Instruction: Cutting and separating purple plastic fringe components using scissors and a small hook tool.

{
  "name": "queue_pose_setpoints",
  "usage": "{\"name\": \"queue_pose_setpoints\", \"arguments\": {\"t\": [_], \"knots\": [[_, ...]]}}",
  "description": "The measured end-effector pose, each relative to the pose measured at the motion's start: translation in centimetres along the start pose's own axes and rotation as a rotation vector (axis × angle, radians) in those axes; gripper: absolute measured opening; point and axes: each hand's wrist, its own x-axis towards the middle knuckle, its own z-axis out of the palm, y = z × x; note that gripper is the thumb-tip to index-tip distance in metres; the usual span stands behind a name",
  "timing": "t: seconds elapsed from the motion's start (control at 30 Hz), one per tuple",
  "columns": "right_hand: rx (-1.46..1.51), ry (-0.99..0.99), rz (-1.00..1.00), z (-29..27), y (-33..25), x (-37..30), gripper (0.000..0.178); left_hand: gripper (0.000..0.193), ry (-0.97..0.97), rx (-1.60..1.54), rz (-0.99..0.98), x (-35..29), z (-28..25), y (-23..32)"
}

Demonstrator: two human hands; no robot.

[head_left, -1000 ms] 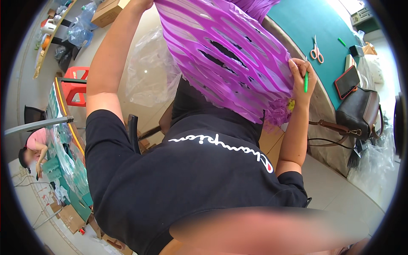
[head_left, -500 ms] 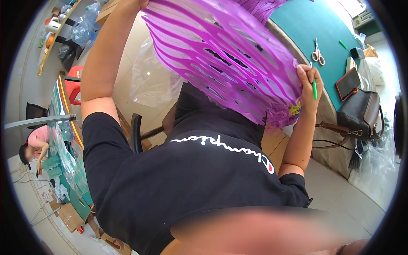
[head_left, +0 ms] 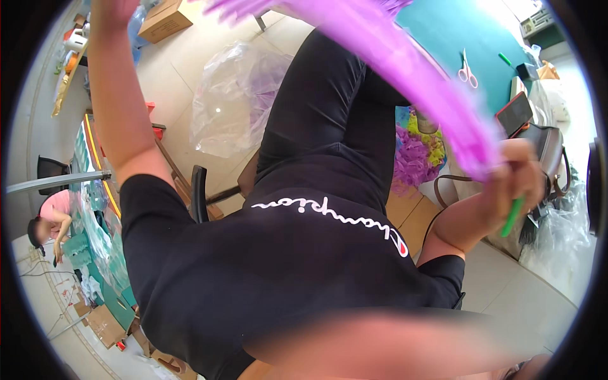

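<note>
On the green table lie pale-handled scissors, a small black block and, near a dark handbag, a red-edged phone. A brown cardboard box stands beside a bluish plastic bottle. At left, a person in pink leans at another table.

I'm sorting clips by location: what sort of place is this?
Probably a small handcraft workshop: scissors lie on a green-topped table, a heap of purple pieces shows lower down, and the right hand grips purple material.
</note>
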Motion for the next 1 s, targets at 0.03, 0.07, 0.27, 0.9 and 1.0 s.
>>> {"name": "queue_pose_setpoints", "arguments": {"t": [0.03,0.07,0.27,0.9,1.0], "knots": [[0.072,-0.172,0.044,0.9,-0.2,-1.0,0.04,0.032,-0.078,0.048,-0.054,-2.6,-1.5,-0.9],[0.1,-0.305,0.153,2.2,-0.8,-2.1,0.04,0.04,-0.282,-0.06,-0.295,-4.4,-7.4,-3.7],[0.178,-0.7,0.617,4.4,3.3,-7.5,0.036,0.061,-0.433,0.852,-1.107,-22.6,-5.8,-11.4],[-0.585,-0.023,0.333,14.0,19.2,-9.0,0.027,0.038,0.739,-1.0,-1.296,-20.1,11.6,-19.1],[-0.512,-0.015,0.367,14.4,19.2,-8.7,0.028,0.039,0.786,-1.179,-1.279,-18.6,12.3,-17.7]]}}
